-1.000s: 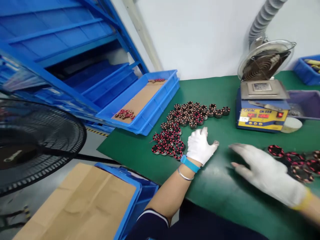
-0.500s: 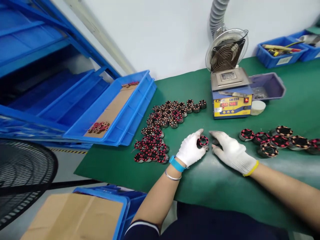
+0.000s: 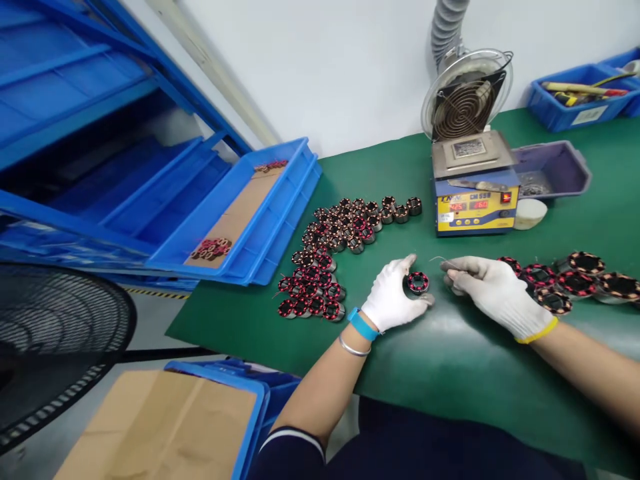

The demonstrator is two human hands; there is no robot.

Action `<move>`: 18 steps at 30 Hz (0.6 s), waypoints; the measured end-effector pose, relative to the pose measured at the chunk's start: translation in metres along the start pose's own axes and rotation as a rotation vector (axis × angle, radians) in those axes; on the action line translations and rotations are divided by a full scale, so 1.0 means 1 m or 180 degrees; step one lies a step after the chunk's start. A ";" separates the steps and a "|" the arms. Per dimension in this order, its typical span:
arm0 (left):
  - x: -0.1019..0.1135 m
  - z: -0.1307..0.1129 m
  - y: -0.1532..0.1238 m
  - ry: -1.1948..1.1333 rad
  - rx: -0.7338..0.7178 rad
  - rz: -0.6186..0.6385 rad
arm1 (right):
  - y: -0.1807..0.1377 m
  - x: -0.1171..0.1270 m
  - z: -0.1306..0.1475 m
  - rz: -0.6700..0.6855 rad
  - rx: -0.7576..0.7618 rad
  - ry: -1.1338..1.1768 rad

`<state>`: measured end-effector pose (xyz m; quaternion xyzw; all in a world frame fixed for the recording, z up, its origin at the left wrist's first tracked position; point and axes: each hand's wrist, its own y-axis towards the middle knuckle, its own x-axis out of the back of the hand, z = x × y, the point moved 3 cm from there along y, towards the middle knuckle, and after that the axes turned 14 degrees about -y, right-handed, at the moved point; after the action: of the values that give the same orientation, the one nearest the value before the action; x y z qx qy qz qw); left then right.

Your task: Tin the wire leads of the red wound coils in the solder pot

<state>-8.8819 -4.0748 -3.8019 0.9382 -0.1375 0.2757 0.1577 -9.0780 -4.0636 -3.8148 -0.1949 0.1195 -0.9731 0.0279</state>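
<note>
**Q:** What have you got in each hand there?

**Me:** My left hand [image 3: 393,301] has its fingers [image 3: 406,262] closed round one red-wound stator [image 3: 417,282], held just above the green table [image 3: 425,373]. My right hand [image 3: 495,293] is pinching a thin wire lead [image 3: 440,261] just right of it.

**Q:** And the rest of them?

**Me:** A big pile of stators [image 3: 335,257] sits left of my left hand. A smaller row [image 3: 575,283] lies by my right wrist. The solder pot [image 3: 475,200] is behind, and the blue tray [image 3: 260,213] is off to the left.
</note>
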 end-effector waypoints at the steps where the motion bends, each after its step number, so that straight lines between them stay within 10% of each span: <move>1: 0.001 -0.003 0.000 -0.0124 -0.0167 -0.0192 | -0.002 -0.002 0.001 0.0066 -0.0018 0.0058; 5: 0.006 -0.017 -0.003 -0.0679 -0.0417 -0.0754 | -0.011 -0.011 0.007 0.0268 0.0250 -0.0451; 13: 0.015 -0.025 -0.009 -0.1476 0.0040 -0.0288 | -0.025 -0.024 0.016 0.0518 0.0651 -0.0810; 18: 0.058 -0.021 -0.041 -0.1704 0.0309 -0.1101 | -0.024 -0.018 0.000 0.0034 0.0427 -0.0664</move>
<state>-8.8308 -4.0392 -3.7621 0.9933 0.0007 -0.0056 0.1156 -9.0612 -4.0390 -3.8156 -0.2922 0.0516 -0.9532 0.0585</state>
